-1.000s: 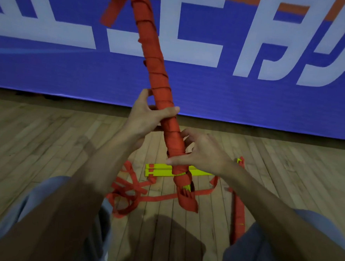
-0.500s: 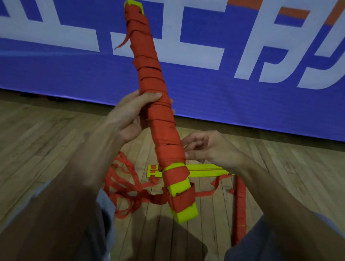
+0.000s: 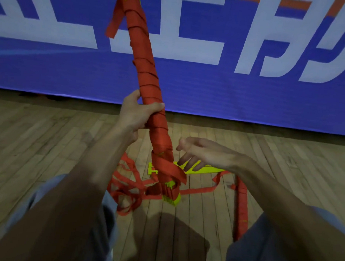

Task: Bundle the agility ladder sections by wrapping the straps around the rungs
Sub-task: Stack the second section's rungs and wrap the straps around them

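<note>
The left hand (image 3: 137, 116) squeezes the tall red bundle (image 3: 148, 84) held above the floor (image 3: 45, 142), the right hand (image 3: 202, 152) is wide open, so the loose strap (image 3: 171, 168) might unwind.

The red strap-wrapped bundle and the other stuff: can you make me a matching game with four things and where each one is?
1. Red strap-wrapped bundle of rungs
2. Right hand
3. Flat yellow plastic rungs
4. Long red wrapped bundle

A. Lying on the wooden floor, behind the held bundle
B. Gripped in the left hand
C. On the floor by the right leg
D. Open, beside the held bundle

Pairs: 1-B, 2-D, 3-A, 4-C
</note>
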